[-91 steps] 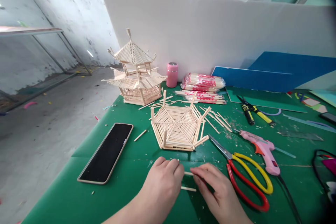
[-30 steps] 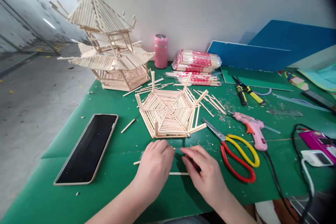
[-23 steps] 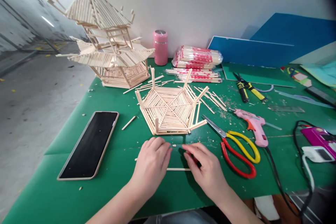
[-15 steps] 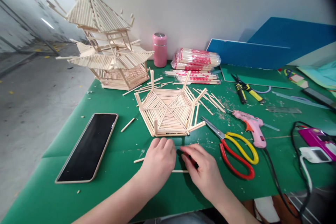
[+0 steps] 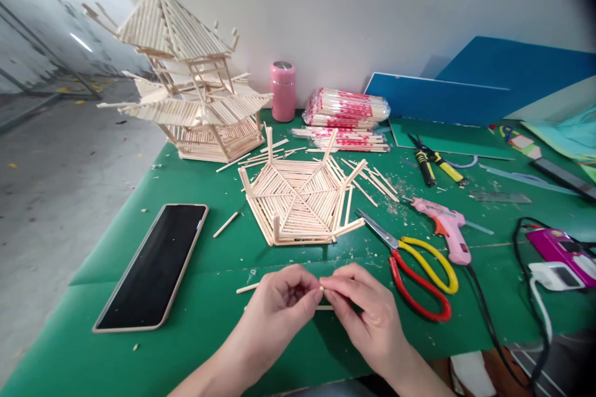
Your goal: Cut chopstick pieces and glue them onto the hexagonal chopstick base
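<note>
My left hand [image 5: 282, 307] and my right hand [image 5: 370, 307] meet fingertip to fingertip above the front of the table. Both are closed in a pinch at a small pale wooden piece [image 5: 321, 288], of which only a tip shows; its length is hidden by the fingers. Under them, thin wooden sticks [image 5: 325, 307] lie on the table, one end [image 5: 246, 288] poking out left of my left hand. Just beyond the hands is a six-sided stick base [image 5: 298, 201] with stick posts rising at its corners.
A stick pagoda [image 5: 195, 99] stands back left, a phone [image 5: 153, 267] lies left. To the right are open scissors [image 5: 395, 242], a pink glue gun [image 5: 444, 223] with its cord and yellow-handled pliers [image 5: 435, 158]. A pink flask [image 5: 283, 92] and bagged sticks [image 5: 347, 108] stand behind.
My hands have come together, fingertips now touching around the small wooden piece. The left hand has turned so that its thumb and fingers show. The view has shifted slightly.
</note>
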`<action>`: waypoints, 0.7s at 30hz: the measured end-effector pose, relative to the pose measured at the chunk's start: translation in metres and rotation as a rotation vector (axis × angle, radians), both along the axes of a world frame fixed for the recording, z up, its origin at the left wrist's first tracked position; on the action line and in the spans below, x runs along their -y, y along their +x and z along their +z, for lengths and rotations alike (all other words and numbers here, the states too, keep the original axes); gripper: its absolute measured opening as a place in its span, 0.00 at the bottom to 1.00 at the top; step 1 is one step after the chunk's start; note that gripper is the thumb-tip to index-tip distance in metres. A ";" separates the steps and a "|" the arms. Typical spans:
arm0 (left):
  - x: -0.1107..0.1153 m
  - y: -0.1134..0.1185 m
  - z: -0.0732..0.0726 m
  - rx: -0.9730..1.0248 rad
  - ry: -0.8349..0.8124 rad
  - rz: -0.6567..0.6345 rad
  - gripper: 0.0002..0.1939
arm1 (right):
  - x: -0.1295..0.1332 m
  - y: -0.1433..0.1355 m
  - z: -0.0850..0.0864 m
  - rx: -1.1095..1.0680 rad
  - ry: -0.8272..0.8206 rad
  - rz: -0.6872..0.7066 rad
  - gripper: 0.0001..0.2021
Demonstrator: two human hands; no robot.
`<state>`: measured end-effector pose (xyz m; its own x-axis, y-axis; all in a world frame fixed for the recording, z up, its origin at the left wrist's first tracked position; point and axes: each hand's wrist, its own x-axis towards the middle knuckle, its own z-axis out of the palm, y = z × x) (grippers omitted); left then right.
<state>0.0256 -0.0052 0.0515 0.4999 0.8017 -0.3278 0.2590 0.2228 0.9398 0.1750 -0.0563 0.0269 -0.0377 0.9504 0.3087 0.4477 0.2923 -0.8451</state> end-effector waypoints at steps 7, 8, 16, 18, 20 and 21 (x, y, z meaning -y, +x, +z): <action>0.009 0.005 -0.008 0.229 -0.378 0.091 0.13 | 0.010 0.005 0.003 -0.014 0.012 0.013 0.11; 0.011 0.006 -0.009 0.227 -0.385 0.097 0.13 | 0.011 0.006 0.004 -0.003 0.002 0.008 0.09; 0.017 0.011 -0.014 0.222 -0.390 0.171 0.12 | 0.015 0.008 0.002 0.033 -0.044 0.014 0.06; 0.017 0.013 -0.016 0.240 -0.409 0.216 0.12 | 0.016 0.011 0.002 0.047 -0.051 -0.019 0.06; 0.016 0.014 -0.016 0.263 -0.437 0.278 0.11 | 0.017 0.021 0.001 0.095 -0.043 -0.130 0.05; 0.016 0.015 -0.016 0.280 -0.458 0.308 0.11 | 0.019 0.029 0.000 0.140 -0.042 -0.218 0.04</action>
